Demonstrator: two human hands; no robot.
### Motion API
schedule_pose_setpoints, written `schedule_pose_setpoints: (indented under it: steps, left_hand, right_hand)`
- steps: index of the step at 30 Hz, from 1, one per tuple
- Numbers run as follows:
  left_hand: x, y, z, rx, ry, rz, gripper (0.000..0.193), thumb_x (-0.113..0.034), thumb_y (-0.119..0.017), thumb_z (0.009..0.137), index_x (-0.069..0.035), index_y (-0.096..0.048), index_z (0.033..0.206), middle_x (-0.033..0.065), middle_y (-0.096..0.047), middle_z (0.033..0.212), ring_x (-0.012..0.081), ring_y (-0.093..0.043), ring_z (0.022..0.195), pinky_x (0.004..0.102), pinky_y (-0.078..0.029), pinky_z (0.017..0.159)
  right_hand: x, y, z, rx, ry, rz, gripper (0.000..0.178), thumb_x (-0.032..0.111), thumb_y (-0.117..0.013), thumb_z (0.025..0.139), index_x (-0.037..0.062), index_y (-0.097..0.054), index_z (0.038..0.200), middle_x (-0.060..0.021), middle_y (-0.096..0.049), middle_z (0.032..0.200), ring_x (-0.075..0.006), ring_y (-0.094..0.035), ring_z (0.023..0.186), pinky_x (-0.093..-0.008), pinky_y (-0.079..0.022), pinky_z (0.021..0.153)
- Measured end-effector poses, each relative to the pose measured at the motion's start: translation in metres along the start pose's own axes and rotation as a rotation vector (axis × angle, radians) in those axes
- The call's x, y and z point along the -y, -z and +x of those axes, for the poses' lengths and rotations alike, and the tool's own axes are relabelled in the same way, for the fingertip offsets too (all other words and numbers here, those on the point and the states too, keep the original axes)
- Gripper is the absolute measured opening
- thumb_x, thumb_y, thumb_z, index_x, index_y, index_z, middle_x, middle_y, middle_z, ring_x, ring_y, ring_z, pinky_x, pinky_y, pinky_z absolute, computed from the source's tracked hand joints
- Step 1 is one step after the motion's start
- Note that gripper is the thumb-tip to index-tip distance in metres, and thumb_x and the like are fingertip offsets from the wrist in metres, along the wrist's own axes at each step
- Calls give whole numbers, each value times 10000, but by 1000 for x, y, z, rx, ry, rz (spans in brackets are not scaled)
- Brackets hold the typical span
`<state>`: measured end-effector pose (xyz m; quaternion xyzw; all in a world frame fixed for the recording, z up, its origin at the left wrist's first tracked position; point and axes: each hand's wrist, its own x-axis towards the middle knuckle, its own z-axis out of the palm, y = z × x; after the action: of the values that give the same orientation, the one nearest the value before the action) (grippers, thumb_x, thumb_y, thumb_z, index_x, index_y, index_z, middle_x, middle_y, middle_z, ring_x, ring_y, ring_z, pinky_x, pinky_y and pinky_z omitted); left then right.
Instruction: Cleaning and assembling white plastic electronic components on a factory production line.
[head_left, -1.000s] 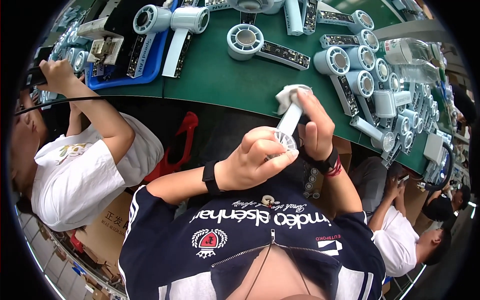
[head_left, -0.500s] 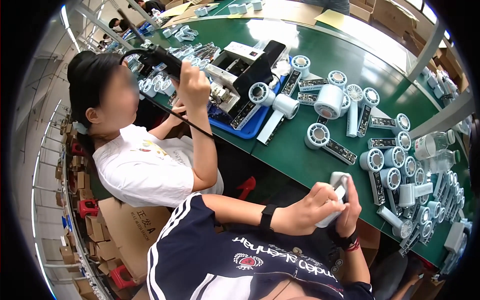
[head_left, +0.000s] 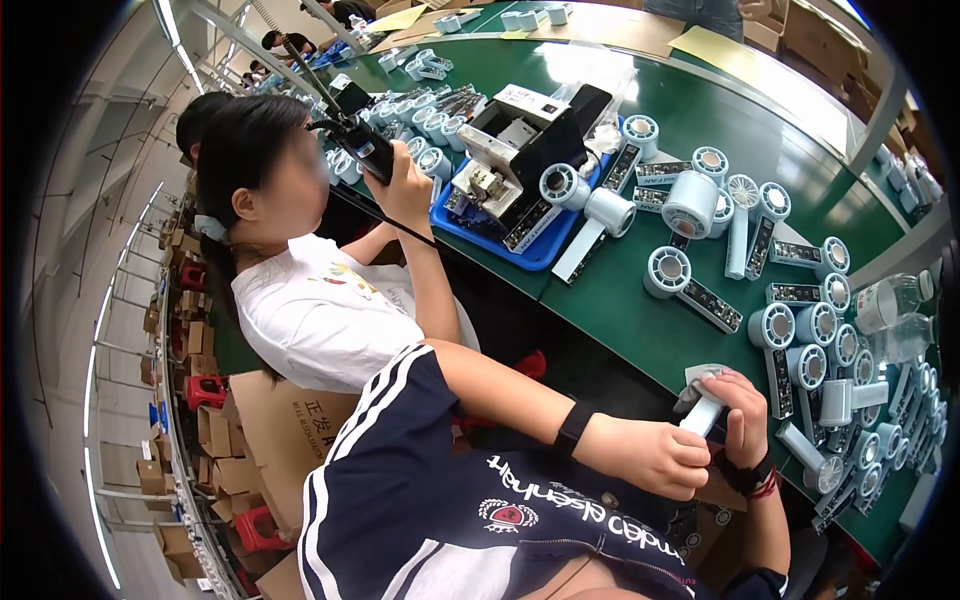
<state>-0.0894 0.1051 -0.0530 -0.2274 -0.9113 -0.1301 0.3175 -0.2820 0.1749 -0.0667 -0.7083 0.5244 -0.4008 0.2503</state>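
Observation:
Close to my chest, at the bench's near edge, I hold a pale blue bar (head_left: 702, 414) that looks like the handle of a handheld fan. My left hand (head_left: 655, 458), with a black band at the wrist, is closed around its lower end, so that end is hidden. A grey cloth (head_left: 706, 378) covers the upper end, and my right hand (head_left: 742, 408) is closed on the cloth there, fingers bent over it. Nearest on the green bench (head_left: 620, 330) lies a pale blue fan (head_left: 668, 272) with a round head and a circuit board showing in its handle.
Many similar fans (head_left: 808, 366) crowd the bench's right side, beside clear plastic bottles (head_left: 885, 305). A blue tray (head_left: 500, 250) holds a machine (head_left: 515, 135). At my left, a co-worker (head_left: 320, 300) grips a black corded tool (head_left: 362, 142). A cardboard box (head_left: 300, 425) stands behind.
My left hand has drawn down to the bar's lower end, while the right hand and cloth stay at the top. The view has shifted left. The co-worker's tool is lower over the bench.

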Motion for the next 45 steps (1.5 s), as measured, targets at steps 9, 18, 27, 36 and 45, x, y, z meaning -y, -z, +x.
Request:
schedule_pose_setpoints:
  steps: [9, 18, 27, 36, 45]
  left_hand:
    - [-3, 4, 9, 156, -73, 15, 120, -175, -576, 713, -119, -478, 756, 22, -470, 880, 177, -512, 912, 277, -453, 813]
    - [11, 1, -5, 266, -168, 34, 229, -124, -638, 651, -140, -502, 834, -2, -483, 936, 183, -527, 980, 298, -451, 960]
    - [7, 4, -15, 268, -178, 48, 217, -77, -647, 691, -133, -536, 869, -2, -501, 961, 184, -539, 970, 304, -465, 929]
    - [42, 39, -24, -129, 648, -273, 507, -202, -785, 719, -46, -570, 1151, 125, -508, 1077, 308, -518, 1040, 395, -448, 907]
    - [106, 60, -42, -183, 871, 315, 671, -457, -700, 831, 33, -501, 1243, 206, -509, 1149, 360, -497, 1082, 427, -404, 958]
  right_hand:
    - [1, 4, 3, 221, 89, 22, 722, 572, -296, 970, -42, -621, 1167, -240, -649, 1109, -426, -587, 1088, -473, -423, 997]
    - [7, 1, -14, 186, 45, 128, 792, 619, -246, 969, -47, -604, 1204, -235, -632, 1169, -417, -572, 1137, -460, -399, 1024]
    - [-5, -21, -24, -67, 105, -103, 694, 587, -368, 951, -18, -586, 1212, -221, -631, 1117, -395, -586, 1069, -438, -429, 980]
    - [-12, -49, 0, -300, 37, -102, 554, 469, -597, 881, -10, -569, 1159, -172, -606, 923, -366, -597, 915, -470, -448, 869]
    - [22, -38, -61, -853, -372, 347, 377, 102, -693, 802, -23, -568, 1135, -92, -623, 995, -190, -600, 922, -304, -470, 846]
